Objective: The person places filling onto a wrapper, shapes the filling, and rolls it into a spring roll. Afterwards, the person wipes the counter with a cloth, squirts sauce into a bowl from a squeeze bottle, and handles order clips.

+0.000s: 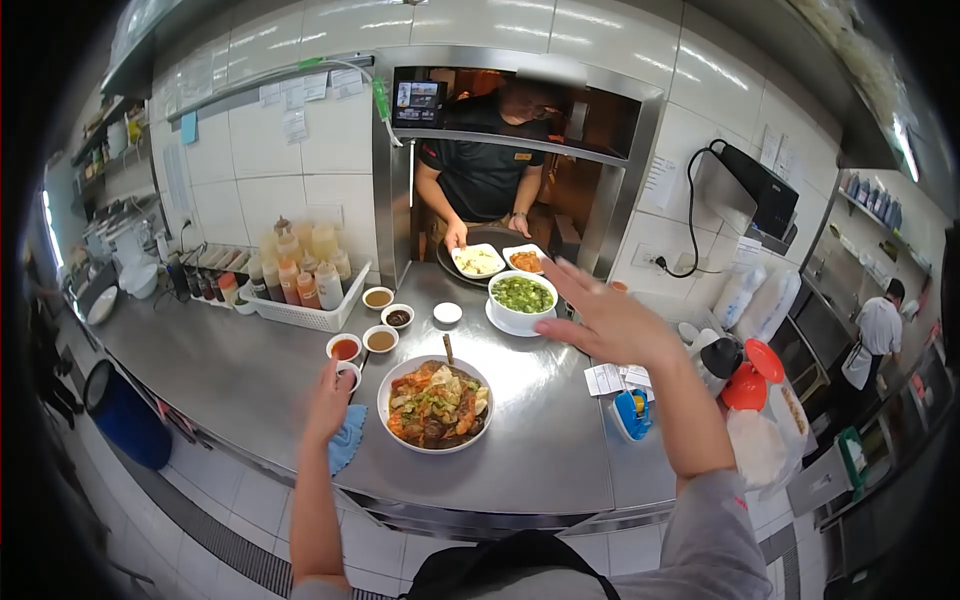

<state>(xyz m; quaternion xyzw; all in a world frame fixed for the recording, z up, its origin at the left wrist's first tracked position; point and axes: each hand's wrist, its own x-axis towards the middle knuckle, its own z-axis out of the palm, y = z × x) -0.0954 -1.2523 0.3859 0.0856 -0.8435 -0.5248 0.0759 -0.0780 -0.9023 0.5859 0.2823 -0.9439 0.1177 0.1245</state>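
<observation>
At the counter's left front, my left hand (327,402) has its fingers closed at the rim of a small white cup (349,371), whose contents are mostly hidden. A blue cloth (347,440) lies beside my left wrist. My right hand (605,318) is raised, fingers spread and holding nothing, right of a white bowl of chopped greens (522,293). Between my hands sits a large white bowl of mixed food (436,405) with a handle sticking out. Small sauce cups (380,339) stand behind it, with a small white dish (447,313) to their right.
Through the pass window, a person (482,165) touches a white dish (478,261) on a dark round tray. A white basket of bottles (318,316) stands back left. Paper slips (604,379), a blue tape dispenser (632,414) and red lids (745,388) are at right. Another person (872,335) stands far right.
</observation>
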